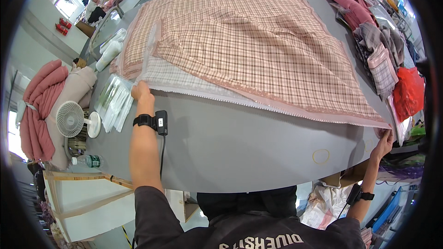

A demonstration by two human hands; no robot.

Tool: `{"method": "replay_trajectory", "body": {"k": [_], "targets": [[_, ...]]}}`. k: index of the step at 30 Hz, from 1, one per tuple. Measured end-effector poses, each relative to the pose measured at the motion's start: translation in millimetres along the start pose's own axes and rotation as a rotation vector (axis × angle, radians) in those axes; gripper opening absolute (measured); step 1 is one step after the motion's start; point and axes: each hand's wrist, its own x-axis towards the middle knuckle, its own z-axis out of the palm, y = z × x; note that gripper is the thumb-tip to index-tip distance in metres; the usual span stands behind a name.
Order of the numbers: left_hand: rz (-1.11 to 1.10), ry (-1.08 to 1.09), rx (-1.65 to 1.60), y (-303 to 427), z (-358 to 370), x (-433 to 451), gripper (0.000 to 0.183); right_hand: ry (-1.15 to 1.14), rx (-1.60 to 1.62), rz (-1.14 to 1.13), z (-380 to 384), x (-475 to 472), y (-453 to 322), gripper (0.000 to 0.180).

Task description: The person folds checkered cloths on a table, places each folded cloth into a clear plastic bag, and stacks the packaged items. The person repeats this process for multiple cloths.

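A large pink and brown checked cloth (256, 52) with a pale scalloped edge lies spread over the grey table (221, 152). Its near layer is rumpled, with a slanting fold that bares a whitish layer at the left. My left hand (142, 91) pinches the near left corner, beside a stack of clear plastic bags (114, 102). Far to the right, my right hand (383, 143) grips the near right corner at the table's edge. Between the two hands the near edge runs nearly straight. The fingertips of both hands are partly hidden by cloth.
At the left stand a small white fan (71, 119) and a plastic bottle (88, 161). Rolled plastic (110, 54) lies behind the bags. Folded cloths (380, 58) and a red plastic bag (408, 93) crowd the right side. A yellow rubber band (321, 156) rests near the front.
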Motion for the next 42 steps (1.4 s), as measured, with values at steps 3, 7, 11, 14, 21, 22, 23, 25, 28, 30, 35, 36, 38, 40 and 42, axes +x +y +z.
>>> {"method": "replay_trajectory", "body": {"k": [3, 7, 11, 14, 21, 22, 23, 25, 28, 30, 35, 36, 38, 40, 42], "targets": [[0.225, 0.083, 0.347, 2.5, 3.1, 15.1, 0.048, -0.051, 0.008, 0.021, 16.0, -5.6, -0.7, 0.029], [0.373, -0.04, 0.556, 12.8, 36.1, 23.0, 0.045, -0.235, -0.04, 0.076, 46.4, -17.6, -15.6, 0.026], [0.33, -0.119, 0.704, 13.4, 74.3, 13.8, 0.044, -0.332, -0.043, 0.021, 64.4, -32.3, -31.9, 0.025], [0.342, -0.154, 0.82, 9.0, 91.2, 18.0, 0.048, -0.369, -0.104, 0.032, 62.8, -33.1, -38.1, 0.025], [0.336, -0.06, 0.675, 11.1, 55.3, 49.5, 0.057, -0.306, -0.2, 0.023, 36.9, -13.3, -17.1, 0.026], [0.244, -0.08, 0.526, 14.0, 41.5, 48.8, 0.054, -0.297, -0.194, 0.03, 32.4, -10.7, -10.3, 0.027], [0.242, -0.027, 0.461, 16.3, 25.6, 45.3, 0.051, -0.296, -0.152, 0.035, 27.7, -8.6, -3.0, 0.027], [0.239, 0.077, 0.331, 28.8, -6.1, 39.8, 0.045, -0.244, -0.222, 0.025, 15.9, -6.5, 11.2, 0.027], [0.283, 0.107, 0.008, 48.9, -51.2, 35.2, 0.042, -0.229, -0.257, -0.008, 1.4, -0.8, 26.8, 0.028], [0.306, -0.015, 0.129, 68.4, -74.6, 34.6, 0.039, -0.209, -0.212, -0.033, -2.6, 5.6, 30.4, 0.029], [0.232, -0.277, 0.208, 115.0, -89.4, 30.6, 0.033, -0.218, -0.035, 0.019, 12.0, 30.0, 15.6, 0.03], [0.279, -0.311, 0.25, 124.8, -86.0, 30.5, 0.033, -0.267, 0.103, 0.069, 17.5, 34.2, 13.7, 0.029], [0.322, -0.311, 0.014, 132.4, -78.0, 29.2, 0.032, -0.262, 0.041, 0.051, 20.9, 40.3, 11.3, 0.028], [0.329, -0.274, -0.169, 129.2, -77.7, 27.0, 0.029, -0.262, -0.051, 0.017, 16.0, 42.5, 16.6, 0.028], [0.323, -0.256, -0.024, 115.4, -90.4, 22.7, 0.028, -0.215, -0.155, -0.016, 2.3, 40.2, 28.7, 0.027]]}}
